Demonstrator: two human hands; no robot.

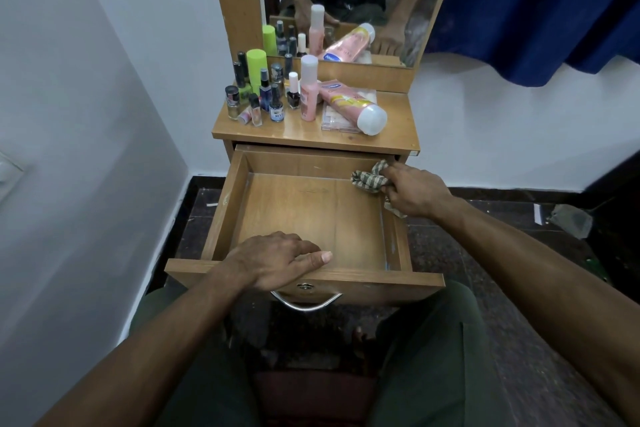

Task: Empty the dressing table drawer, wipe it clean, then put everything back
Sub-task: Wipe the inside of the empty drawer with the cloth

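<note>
Drawer point(304, 215) pulled fully out below the dressing table top point(391, 135), its floor bare; emptying looks done, wiping is the step in hand. Right hand point(414, 192) at the drawer's 2 o'clock corner, fingers curled tight round a bunched striped cloth point(369, 178). The wad sits against the back-right corner, over the right wall, likely because dust gathers there. Left hand point(277, 258) at 6 o'clock lies flat on the front rim, fingers spread and relaxed, thumb along the edge; judged to be steadying the drawer against the wiping push.

Contents parked on the top, well apart from the work: nail polish bottles point(256, 94) clustered at 10 o'clock, a green-capped can point(256, 68) among them, a pink pump bottle point(309, 90) upright at centre, a pink lotion tube point(353, 106) lying on its side over a clear flat case point(334, 121).

Room: the whole floor from 9 to 3 o'clock is open for sweeps. Four walls hem the cloth in; the corners need a fingertip push. Metal handle point(306, 303) hangs below the front, close to the knees.
</note>
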